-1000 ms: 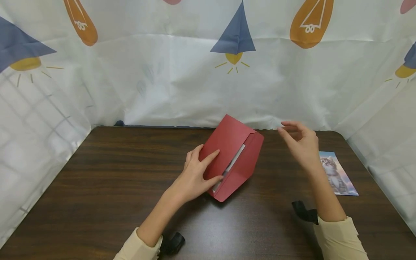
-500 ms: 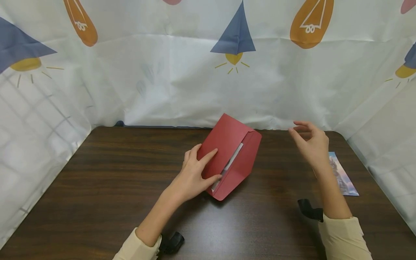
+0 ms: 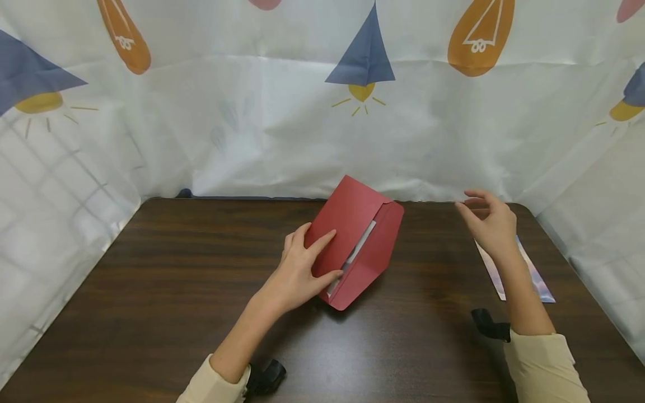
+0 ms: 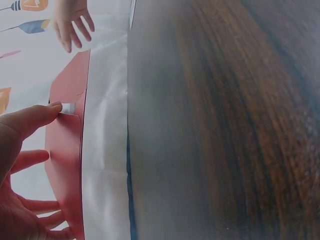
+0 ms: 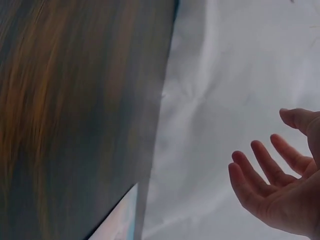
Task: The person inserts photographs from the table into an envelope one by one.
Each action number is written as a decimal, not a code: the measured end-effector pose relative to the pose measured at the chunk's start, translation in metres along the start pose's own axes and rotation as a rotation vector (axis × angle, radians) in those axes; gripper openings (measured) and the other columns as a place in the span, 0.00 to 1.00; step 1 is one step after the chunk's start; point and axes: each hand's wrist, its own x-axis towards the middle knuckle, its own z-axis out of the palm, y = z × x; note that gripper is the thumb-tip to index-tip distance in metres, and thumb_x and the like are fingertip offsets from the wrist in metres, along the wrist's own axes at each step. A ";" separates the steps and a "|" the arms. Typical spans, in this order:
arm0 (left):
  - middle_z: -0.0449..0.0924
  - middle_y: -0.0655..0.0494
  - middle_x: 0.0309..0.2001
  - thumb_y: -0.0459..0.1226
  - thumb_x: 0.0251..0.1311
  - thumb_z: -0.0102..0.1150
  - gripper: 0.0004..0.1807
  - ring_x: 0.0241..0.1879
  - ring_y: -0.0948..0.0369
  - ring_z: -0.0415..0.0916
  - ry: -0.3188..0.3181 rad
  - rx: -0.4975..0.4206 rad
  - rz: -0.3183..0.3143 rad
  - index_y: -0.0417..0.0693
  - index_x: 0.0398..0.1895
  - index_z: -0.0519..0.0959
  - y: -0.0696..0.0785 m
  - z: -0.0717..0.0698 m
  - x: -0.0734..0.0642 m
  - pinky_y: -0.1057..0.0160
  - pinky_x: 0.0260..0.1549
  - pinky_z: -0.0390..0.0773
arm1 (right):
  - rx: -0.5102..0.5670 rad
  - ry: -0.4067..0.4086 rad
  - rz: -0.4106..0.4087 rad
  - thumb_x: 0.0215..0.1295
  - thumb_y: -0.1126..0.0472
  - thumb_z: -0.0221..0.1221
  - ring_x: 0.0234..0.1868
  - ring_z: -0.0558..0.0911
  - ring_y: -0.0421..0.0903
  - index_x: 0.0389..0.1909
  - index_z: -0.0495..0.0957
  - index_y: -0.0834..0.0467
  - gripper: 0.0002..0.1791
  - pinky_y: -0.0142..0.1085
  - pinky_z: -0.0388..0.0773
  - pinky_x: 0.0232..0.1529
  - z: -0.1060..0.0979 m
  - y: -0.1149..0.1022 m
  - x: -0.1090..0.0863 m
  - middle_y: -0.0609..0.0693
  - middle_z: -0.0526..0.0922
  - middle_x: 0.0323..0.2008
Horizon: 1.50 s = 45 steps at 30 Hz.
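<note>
Tilted over the middle of the table is a red envelope, its flap side facing right and a strip of white paper showing in the opening. My left hand holds it at the lower left, thumb at the opening and fingers spread on its face and edge. The left wrist view shows the thumb pressing at the slot of the envelope. Off to the right, my right hand holds nothing, its fingers loosely bent. It partly covers a picture card lying on the table.
The dark wooden table backs onto a pale curtain printed with lamps and bulbs. Black wrist cameras sit on both wrists, such as the left camera.
My right hand has moved away to the right, now over the picture card and hiding much of it. The left hand and the envelope have shifted only slightly left.
</note>
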 end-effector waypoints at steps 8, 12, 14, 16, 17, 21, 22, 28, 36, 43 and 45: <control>0.54 0.34 0.79 0.43 0.60 0.77 0.41 0.75 0.37 0.54 -0.002 0.001 0.005 0.49 0.77 0.72 0.001 0.002 0.000 0.43 0.54 0.84 | -0.025 -0.061 -0.016 0.81 0.51 0.57 0.60 0.80 0.73 0.72 0.71 0.65 0.29 0.14 0.68 0.32 -0.008 0.024 0.007 0.72 0.79 0.61; 0.54 0.34 0.79 0.43 0.60 0.77 0.41 0.75 0.37 0.53 -0.006 -0.001 -0.002 0.50 0.77 0.72 0.002 0.002 -0.001 0.43 0.54 0.83 | -0.048 -0.089 -0.025 0.81 0.51 0.56 0.62 0.79 0.74 0.72 0.70 0.66 0.29 0.14 0.67 0.32 -0.010 0.033 0.009 0.73 0.78 0.63; 0.54 0.34 0.79 0.44 0.60 0.77 0.41 0.75 0.38 0.53 -0.008 0.000 -0.005 0.50 0.77 0.72 0.002 0.002 -0.001 0.43 0.55 0.83 | -0.063 -0.093 -0.032 0.81 0.51 0.56 0.62 0.78 0.75 0.72 0.70 0.67 0.29 0.13 0.66 0.33 -0.010 0.038 0.010 0.73 0.78 0.63; 0.54 0.34 0.79 0.44 0.60 0.77 0.41 0.75 0.37 0.53 -0.009 0.004 -0.004 0.50 0.77 0.72 0.002 0.002 -0.001 0.43 0.55 0.83 | -0.082 -0.097 -0.038 0.81 0.51 0.56 0.61 0.79 0.75 0.71 0.70 0.67 0.29 0.13 0.65 0.33 -0.010 0.043 0.012 0.74 0.78 0.62; 0.54 0.33 0.79 0.44 0.60 0.77 0.41 0.75 0.37 0.53 -0.009 0.004 -0.003 0.50 0.77 0.72 0.002 0.002 -0.001 0.43 0.55 0.83 | -0.092 -0.098 -0.040 0.82 0.51 0.56 0.61 0.79 0.75 0.70 0.70 0.67 0.28 0.14 0.65 0.33 -0.009 0.046 0.013 0.74 0.78 0.62; 0.54 0.33 0.79 0.44 0.60 0.77 0.41 0.75 0.38 0.54 -0.011 0.006 0.001 0.50 0.77 0.72 0.002 0.003 -0.001 0.42 0.56 0.82 | -0.127 -0.110 -0.045 0.82 0.52 0.55 0.59 0.80 0.74 0.70 0.70 0.68 0.28 0.28 0.76 0.37 -0.008 0.054 0.016 0.75 0.79 0.61; 0.54 0.33 0.79 0.44 0.60 0.77 0.41 0.75 0.38 0.53 -0.011 0.005 0.002 0.50 0.77 0.72 0.002 0.002 -0.001 0.42 0.56 0.82 | -0.132 -0.112 -0.045 0.82 0.52 0.55 0.59 0.80 0.74 0.69 0.70 0.68 0.27 0.35 0.79 0.39 -0.008 0.055 0.016 0.75 0.79 0.61; 0.55 0.33 0.78 0.44 0.60 0.77 0.41 0.75 0.37 0.54 -0.013 0.006 0.008 0.50 0.77 0.72 0.002 0.004 -0.001 0.42 0.55 0.82 | -0.143 -0.151 -0.029 0.83 0.53 0.53 0.59 0.78 0.77 0.70 0.68 0.70 0.28 0.68 0.77 0.50 -0.011 0.065 0.019 0.78 0.76 0.61; 0.55 0.33 0.78 0.44 0.60 0.77 0.41 0.75 0.38 0.54 -0.019 0.007 0.005 0.50 0.77 0.72 0.003 0.004 0.000 0.41 0.57 0.81 | -0.178 -0.198 -0.015 0.84 0.52 0.52 0.60 0.76 0.79 0.69 0.69 0.71 0.28 0.69 0.76 0.51 -0.018 0.077 0.020 0.78 0.75 0.63; 0.55 0.32 0.78 0.43 0.61 0.77 0.41 0.75 0.37 0.53 -0.019 -0.007 0.005 0.49 0.77 0.72 0.003 0.004 0.000 0.40 0.59 0.79 | -0.185 -0.217 -0.020 0.82 0.52 0.54 0.60 0.77 0.79 0.69 0.69 0.71 0.29 0.69 0.75 0.50 -0.026 0.089 0.019 0.78 0.76 0.62; 0.55 0.32 0.78 0.43 0.61 0.77 0.41 0.75 0.37 0.53 -0.016 -0.009 0.008 0.49 0.77 0.72 0.003 0.004 -0.001 0.40 0.60 0.78 | -0.194 -0.223 -0.025 0.82 0.51 0.54 0.59 0.77 0.78 0.69 0.70 0.72 0.29 0.69 0.74 0.50 -0.028 0.092 0.020 0.78 0.76 0.61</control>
